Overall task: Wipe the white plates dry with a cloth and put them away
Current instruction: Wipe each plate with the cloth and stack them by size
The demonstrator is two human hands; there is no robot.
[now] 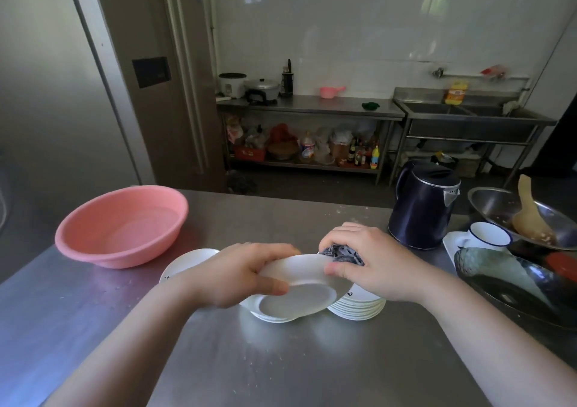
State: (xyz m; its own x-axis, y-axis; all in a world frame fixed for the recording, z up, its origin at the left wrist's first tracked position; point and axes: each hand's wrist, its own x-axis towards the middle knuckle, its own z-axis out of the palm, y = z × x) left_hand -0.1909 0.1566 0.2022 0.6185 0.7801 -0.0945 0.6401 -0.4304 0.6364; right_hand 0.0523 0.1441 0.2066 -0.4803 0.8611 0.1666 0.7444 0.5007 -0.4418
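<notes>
Steel worktop point(218, 360), brushed grey, carries everything in the near field. Left hand point(240, 274) grips a white plate point(299, 285) by its left rim, thumb curled over the near side and fingers round the far edge; plate is lifted off the surface and tilted, underside and foot ring facing the camera. Right hand point(371, 266) holds the plate's right rim, thumb on the near face, fingers curled round a bunched dark cloth point(342, 253) pressed against the plate's far upper edge. Directly beneath the held plate: a low pile of white plates point(271, 316) on the worktop. Just to the right, partly under the right wrist: a taller stack of white plates point(359, 308), a small dark mark visible on the top one. Behind the left wrist: one more white plate point(187, 263) lying flat, partly hidden by the arm. Pink basin point(121, 225) sits at far left of the worktop, well apart from the plates. Dark kettle point(424, 203) stands upright beyond the right hand. At right edge: a white enamel mug point(490, 235) with blue rim, a metal bowl point(499, 207) holding a wooden spatula point(530, 216), and a dark pan point(512, 288) nearer the camera.
</notes>
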